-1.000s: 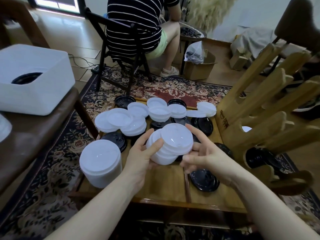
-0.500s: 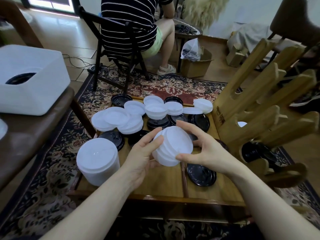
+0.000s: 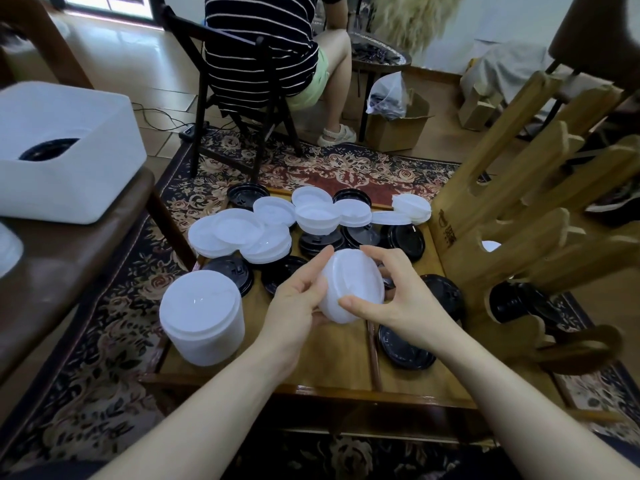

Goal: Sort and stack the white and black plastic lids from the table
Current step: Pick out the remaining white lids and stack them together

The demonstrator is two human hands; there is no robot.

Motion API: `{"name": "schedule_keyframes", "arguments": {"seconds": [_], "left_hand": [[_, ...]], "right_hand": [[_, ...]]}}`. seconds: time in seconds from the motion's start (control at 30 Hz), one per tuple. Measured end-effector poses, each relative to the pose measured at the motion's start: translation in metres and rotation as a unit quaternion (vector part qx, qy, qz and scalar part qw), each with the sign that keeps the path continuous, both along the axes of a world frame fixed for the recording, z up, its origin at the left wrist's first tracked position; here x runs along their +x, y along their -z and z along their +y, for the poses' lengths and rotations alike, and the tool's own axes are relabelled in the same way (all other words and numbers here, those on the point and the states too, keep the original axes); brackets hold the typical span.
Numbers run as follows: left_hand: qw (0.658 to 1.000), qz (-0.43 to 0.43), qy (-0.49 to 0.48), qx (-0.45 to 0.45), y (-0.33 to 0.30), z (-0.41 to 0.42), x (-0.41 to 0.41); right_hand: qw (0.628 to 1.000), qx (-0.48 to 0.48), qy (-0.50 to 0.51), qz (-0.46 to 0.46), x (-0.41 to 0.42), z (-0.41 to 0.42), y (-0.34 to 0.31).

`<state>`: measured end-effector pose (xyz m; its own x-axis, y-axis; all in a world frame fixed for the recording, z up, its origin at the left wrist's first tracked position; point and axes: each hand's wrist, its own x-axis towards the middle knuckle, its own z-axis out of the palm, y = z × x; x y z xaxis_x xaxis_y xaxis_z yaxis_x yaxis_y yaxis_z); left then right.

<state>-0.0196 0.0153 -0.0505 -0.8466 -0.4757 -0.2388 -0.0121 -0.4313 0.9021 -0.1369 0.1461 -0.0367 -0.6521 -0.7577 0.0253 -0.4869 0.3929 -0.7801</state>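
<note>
Both hands hold a small stack of white lids above the low wooden table.

The left hand [image 3: 298,303] cups the held stack [image 3: 351,285] from its left, fingers curled under it and thumb up along its edge; the right hand [image 3: 391,299] grips it from the right, fingers arched over the top. Left of the left hand stands a tall white stack [image 3: 202,317]; beyond both hands lie loose white lids [image 3: 242,233] and black lids [image 3: 405,237] on the table [image 3: 343,355].
</note>
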Motion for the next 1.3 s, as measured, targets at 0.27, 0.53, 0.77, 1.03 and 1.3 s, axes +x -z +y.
{"name": "schedule_keyframes", "arguments": {"seconds": [0.27,0.53,0.77,1.03,1.3], "left_hand": [[1.000,-0.001,0.002,0.009,0.001,0.000,0.001],[1.000,-0.004,0.000,-0.007,0.012,-0.003,0.001],[0.995,-0.016,-0.068,0.069,0.014,-0.015,-0.001],[0.994,-0.038,-0.075,0.076,0.015,-0.027,0.000],[0.994,-0.039,-0.067,0.072,0.012,-0.026,0.000]], "right_hand": [[0.999,0.028,0.038,0.024,0.013,-0.001,-0.004],[0.994,0.052,-0.076,-0.065,0.005,0.005,-0.007],[0.999,-0.022,0.029,0.040,-0.049,-0.040,0.001],[0.940,0.193,-0.050,0.277,-0.104,-0.127,0.043],[0.976,0.020,0.042,0.211,-0.079,-0.100,0.017]]}}
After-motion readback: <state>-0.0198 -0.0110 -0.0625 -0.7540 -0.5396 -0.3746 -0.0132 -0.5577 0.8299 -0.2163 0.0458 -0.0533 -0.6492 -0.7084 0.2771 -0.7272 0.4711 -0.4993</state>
